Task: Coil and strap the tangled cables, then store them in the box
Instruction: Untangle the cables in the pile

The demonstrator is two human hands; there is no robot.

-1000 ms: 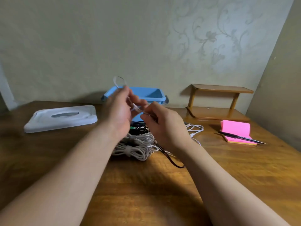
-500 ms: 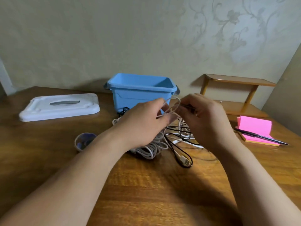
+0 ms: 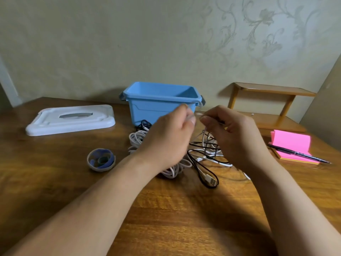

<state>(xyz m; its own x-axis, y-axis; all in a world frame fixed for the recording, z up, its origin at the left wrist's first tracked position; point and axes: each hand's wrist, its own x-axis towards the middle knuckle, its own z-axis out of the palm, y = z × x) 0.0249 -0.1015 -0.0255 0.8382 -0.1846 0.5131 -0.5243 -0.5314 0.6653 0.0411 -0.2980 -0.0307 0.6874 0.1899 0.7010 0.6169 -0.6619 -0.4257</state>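
The left hand [image 3: 166, 139] and right hand [image 3: 238, 137], fingers curled, each pinch a white cable [image 3: 202, 137] above the tangle [image 3: 206, 157], near the box [image 3: 158, 106].

Home: floral wallpaper [image 3: 258, 34], wooden desk [image 3: 166, 218]

**Box** [image 3: 147, 108]: blue plastic, upright, open at the top, with a grey latch at each end. Its white lid [image 3: 71, 119] lies flat, well apart to the left.

**Cables**: a loose tangle [image 3: 206, 148] of white and black leads lies just in front of the box. A white bundle [image 3: 137, 138] forms its left side. A black lead [image 3: 211, 180] with a USB plug loops out at the front. One white strand [image 3: 198, 114], blurred, appears pinched between the left hand [image 3: 169, 137] and the right hand [image 3: 234, 133], above the tangle.

**Straps** [image 3: 101, 159]: blue and grey, rolled into a ring, lying left of the cables and apart from them.
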